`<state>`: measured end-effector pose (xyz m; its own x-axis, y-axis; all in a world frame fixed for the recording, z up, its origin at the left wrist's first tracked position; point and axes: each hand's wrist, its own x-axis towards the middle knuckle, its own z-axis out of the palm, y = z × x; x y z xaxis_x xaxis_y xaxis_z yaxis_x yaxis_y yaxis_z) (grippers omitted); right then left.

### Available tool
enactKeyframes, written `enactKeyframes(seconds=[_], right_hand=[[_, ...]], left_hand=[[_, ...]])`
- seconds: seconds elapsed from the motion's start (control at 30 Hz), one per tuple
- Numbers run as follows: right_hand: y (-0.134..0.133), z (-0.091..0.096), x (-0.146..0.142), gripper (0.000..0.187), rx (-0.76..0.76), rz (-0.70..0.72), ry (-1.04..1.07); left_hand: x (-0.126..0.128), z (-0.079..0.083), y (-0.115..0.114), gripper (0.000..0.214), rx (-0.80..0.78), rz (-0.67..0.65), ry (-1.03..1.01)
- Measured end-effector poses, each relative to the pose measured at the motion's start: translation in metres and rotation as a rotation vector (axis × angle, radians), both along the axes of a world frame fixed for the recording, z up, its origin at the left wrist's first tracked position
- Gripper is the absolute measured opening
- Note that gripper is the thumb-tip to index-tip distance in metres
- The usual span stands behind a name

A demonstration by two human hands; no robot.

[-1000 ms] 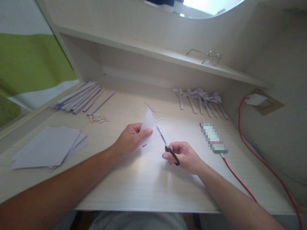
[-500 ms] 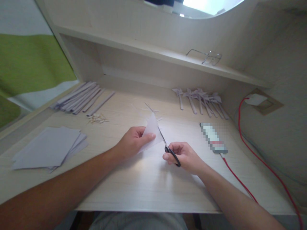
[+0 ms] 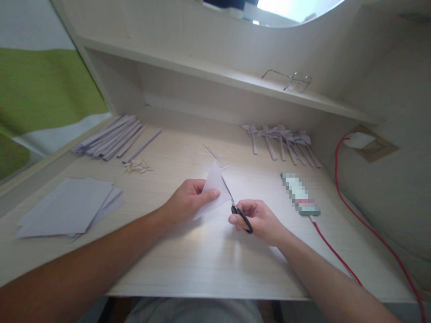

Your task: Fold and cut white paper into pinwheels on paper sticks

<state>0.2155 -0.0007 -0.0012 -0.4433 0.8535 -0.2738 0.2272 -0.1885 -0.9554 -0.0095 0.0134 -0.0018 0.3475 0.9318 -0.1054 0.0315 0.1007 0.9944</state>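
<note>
Over the middle of the desk, my left hand (image 3: 192, 199) pinches a white sheet of paper (image 3: 213, 179) folded to a triangle, thumb on top and fingers behind it. My right hand (image 3: 256, 220) grips black-handled scissors (image 3: 243, 217), with thumb and fingers in the loops. Their blades lie along the paper's right edge, near its right corner. How far the blades are parted is hard to make out. Thin paper strips (image 3: 210, 153) lie on the desk just beyond the paper.
Rolled paper sticks (image 3: 114, 137) and small pale pieces (image 3: 137, 166) lie left, behind a stack of white paper (image 3: 65, 208). Several paper pinwheels (image 3: 279, 134) lie at the back right. A phone (image 3: 299, 193) with a red cable (image 3: 336, 251) is at right; eyeglasses (image 3: 296, 80) sit on the shelf.
The paper and my left hand have shifted very slightly toward the scissors. The paper's right corner now sits closer to the scissors' pivot. Everything else stays in place.
</note>
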Motion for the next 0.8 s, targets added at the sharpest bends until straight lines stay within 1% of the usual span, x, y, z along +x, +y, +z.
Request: enactKeyframes(seconds=[0.33,0.5,0.67,0.8], right_hand=[[-0.0008,-0.0002,-0.0008,0.042,-0.012,-0.014,-0.001],[-0.0004,-0.0001,-0.0001,0.041,-0.022,0.006,0.010],[-0.0004,-0.0012,-0.0010,0.042,-0.020,0.014,0.036],[-0.0017,-0.0008,-0.0017,0.044,-0.011,0.012,0.032]], left_hand=[[-0.0004,-0.0011,0.0005,0.038,-0.003,-0.002,-0.018],[-0.0004,-0.0016,-0.0010,0.037,-0.022,-0.057,-0.040],[-0.0002,-0.0046,-0.0029,0.036,-0.019,-0.077,0.008],[-0.0003,-0.0059,-0.0040,0.037,-0.048,-0.129,-0.004]])
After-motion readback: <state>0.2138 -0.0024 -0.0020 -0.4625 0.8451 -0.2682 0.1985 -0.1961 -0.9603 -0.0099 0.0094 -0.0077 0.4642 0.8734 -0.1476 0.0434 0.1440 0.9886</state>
